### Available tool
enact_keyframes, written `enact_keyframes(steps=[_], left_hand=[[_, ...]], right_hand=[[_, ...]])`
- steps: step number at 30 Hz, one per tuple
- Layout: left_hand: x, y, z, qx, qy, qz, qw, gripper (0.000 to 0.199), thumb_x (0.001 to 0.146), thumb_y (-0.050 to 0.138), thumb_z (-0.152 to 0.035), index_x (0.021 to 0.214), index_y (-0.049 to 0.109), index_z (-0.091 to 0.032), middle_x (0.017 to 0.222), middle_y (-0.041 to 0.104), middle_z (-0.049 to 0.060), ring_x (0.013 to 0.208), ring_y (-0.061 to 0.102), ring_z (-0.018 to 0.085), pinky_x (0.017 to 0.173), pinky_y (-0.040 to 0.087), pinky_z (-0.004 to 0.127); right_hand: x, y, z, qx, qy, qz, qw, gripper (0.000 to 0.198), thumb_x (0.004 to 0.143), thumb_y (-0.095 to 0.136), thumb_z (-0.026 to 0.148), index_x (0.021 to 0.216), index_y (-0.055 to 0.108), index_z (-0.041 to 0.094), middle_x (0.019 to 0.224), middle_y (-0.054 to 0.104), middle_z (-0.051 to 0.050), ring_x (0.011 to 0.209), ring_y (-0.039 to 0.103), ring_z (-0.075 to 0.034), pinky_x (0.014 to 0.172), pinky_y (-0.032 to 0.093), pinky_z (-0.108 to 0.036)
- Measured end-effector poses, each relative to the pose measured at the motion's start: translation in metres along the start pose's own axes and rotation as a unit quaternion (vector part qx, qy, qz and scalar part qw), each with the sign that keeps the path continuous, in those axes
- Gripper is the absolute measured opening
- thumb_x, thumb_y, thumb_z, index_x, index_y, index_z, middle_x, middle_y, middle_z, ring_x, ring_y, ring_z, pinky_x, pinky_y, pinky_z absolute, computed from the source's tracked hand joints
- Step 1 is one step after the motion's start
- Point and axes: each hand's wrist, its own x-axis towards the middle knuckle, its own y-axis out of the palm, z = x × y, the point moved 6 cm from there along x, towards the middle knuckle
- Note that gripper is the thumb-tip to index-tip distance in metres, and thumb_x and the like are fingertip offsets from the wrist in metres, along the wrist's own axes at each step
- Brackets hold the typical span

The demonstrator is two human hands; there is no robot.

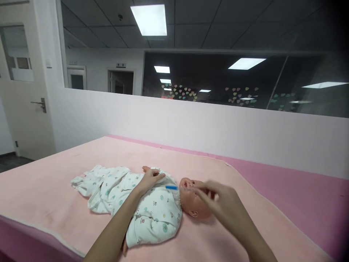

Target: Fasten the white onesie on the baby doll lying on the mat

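A baby doll [195,205] lies on its back, its head to the right, dressed in a white printed baby outfit [155,207]. My left hand [151,180] is on the chest of the outfit, fingers bent and closed on the cloth near the front; the fingertips are partly hidden. Over the doll's face, my right hand [220,198] pinches a slim stick with a clear shaft and a blue section [171,187]. Its thin pale end points left over the chest toward my left hand. The stick's exact kind cannot be made out.
A pale pink mat [89,153] covers the padded pink surface [308,185] under the doll. Behind it runs a low white wall [212,127] with a window [234,80] above. A door [25,94] stands at the left.
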Motion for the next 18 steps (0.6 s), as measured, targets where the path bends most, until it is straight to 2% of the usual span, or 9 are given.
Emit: enact_keyframes(steps=[1, 3, 5, 7, 9, 12, 18], left_hand=[[0.001, -0.001, 0.000, -0.017, 0.001, -0.007, 1.000, 0.054, 0.074, 0.056, -0.056, 0.060, 0.026, -0.014, 0.061, 0.018, -0.003, 0.058, 0.020, 0.005, 0.054, 0.016, 0.021], [0.002, -0.002, 0.002, -0.058, -0.005, -0.016, 0.998, 0.052, 0.074, 0.057, -0.056, 0.061, 0.032, -0.013, 0.061, 0.022, -0.003, 0.058, 0.023, 0.005, 0.055, 0.017, 0.020], [0.003, -0.002, 0.004, -0.099, -0.016, -0.026, 0.995, 0.050, 0.073, 0.059, -0.056, 0.064, 0.040, -0.011, 0.062, 0.029, -0.002, 0.060, 0.027, 0.005, 0.056, 0.020, 0.019], [0.003, -0.002, 0.004, -0.120, -0.025, -0.037, 0.992, 0.051, 0.071, 0.061, -0.057, 0.065, 0.044, -0.010, 0.062, 0.033, -0.001, 0.060, 0.030, 0.005, 0.057, 0.022, 0.019], [0.003, -0.002, 0.003, -0.122, -0.027, -0.041, 0.991, 0.052, 0.069, 0.063, -0.058, 0.065, 0.046, -0.009, 0.063, 0.036, 0.000, 0.061, 0.033, 0.006, 0.057, 0.023, 0.019], [0.002, -0.001, 0.000, -0.119, -0.029, -0.034, 0.992, 0.051, 0.068, 0.065, -0.057, 0.067, 0.048, -0.009, 0.063, 0.040, 0.000, 0.060, 0.034, 0.006, 0.057, 0.024, 0.018], [0.000, -0.003, -0.004, -0.096, -0.012, -0.047, 0.994, 0.051, 0.066, 0.065, -0.057, 0.064, 0.046, -0.009, 0.059, 0.033, -0.002, 0.058, 0.029, 0.004, 0.053, 0.019, 0.018]], right_hand=[[0.022, 0.002, 0.012, -0.018, -0.017, 0.034, 0.999, 0.028, 0.081, 0.045, 0.032, 0.070, 0.069, 0.022, 0.070, 0.067, -0.002, 0.063, 0.057, -0.012, 0.058, 0.040, -0.022], [0.057, 0.020, 0.028, -0.125, -0.040, 0.125, 0.983, 0.023, 0.074, 0.049, 0.019, 0.061, 0.068, 0.019, 0.059, 0.063, -0.004, 0.056, 0.052, -0.012, 0.051, 0.032, -0.024], [0.081, 0.038, 0.035, -0.217, -0.040, 0.149, 0.964, 0.019, 0.068, 0.052, 0.011, 0.066, 0.069, 0.015, 0.063, 0.064, -0.006, 0.057, 0.053, -0.013, 0.049, 0.028, -0.025], [0.094, 0.055, 0.040, -0.251, -0.044, 0.140, 0.957, 0.023, 0.067, 0.051, 0.006, 0.077, 0.070, 0.013, 0.075, 0.067, -0.009, 0.064, 0.058, -0.015, 0.050, 0.029, -0.025], [0.099, 0.065, 0.041, -0.256, -0.040, 0.129, 0.957, 0.027, 0.069, 0.049, 0.004, 0.086, 0.069, 0.013, 0.083, 0.068, -0.010, 0.073, 0.062, -0.018, 0.053, 0.033, -0.025], [0.096, 0.066, 0.040, -0.271, -0.014, 0.115, 0.956, 0.029, 0.072, 0.049, 0.004, 0.092, 0.067, 0.014, 0.087, 0.068, -0.011, 0.084, 0.064, -0.022, 0.060, 0.040, -0.026], [0.085, 0.061, 0.049, -0.295, -0.011, 0.097, 0.951, 0.022, 0.077, 0.051, 0.007, 0.093, 0.065, 0.014, 0.089, 0.067, -0.014, 0.086, 0.065, -0.020, 0.065, 0.045, -0.023]])
